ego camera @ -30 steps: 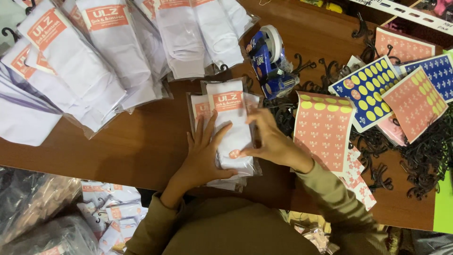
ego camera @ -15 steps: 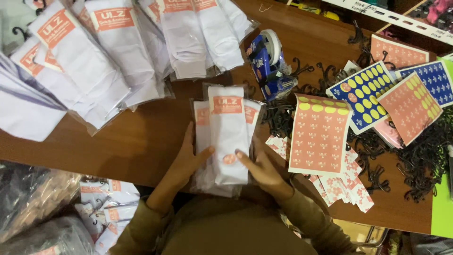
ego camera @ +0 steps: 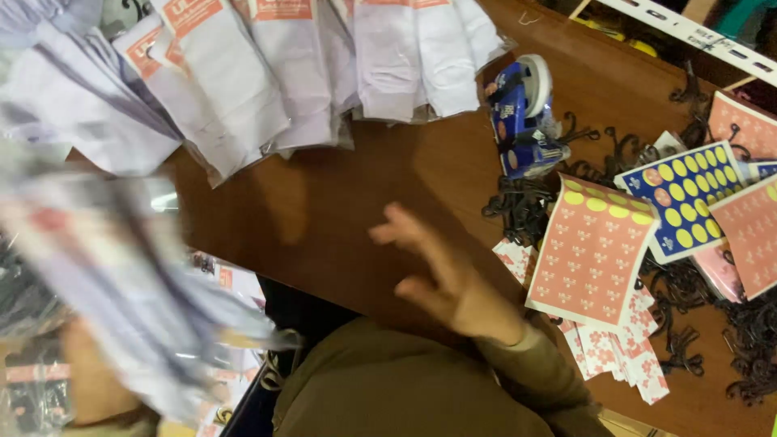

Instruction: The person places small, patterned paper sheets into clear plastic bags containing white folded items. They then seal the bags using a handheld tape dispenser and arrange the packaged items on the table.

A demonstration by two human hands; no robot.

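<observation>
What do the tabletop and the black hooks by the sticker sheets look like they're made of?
The tabletop looks like brown wood or wood-look laminate, smooth with a soft sheen. The black hooks seem to be moulded plastic, thin, curled and slightly glossy, though metal can't be ruled out.

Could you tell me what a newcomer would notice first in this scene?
Probably the blurred bundle of bagged white socks at lower left, with the left hand under it. The open right hand hovers empty over the brown table, beside the salmon sticker sheet and blue tape dispenser.
</observation>
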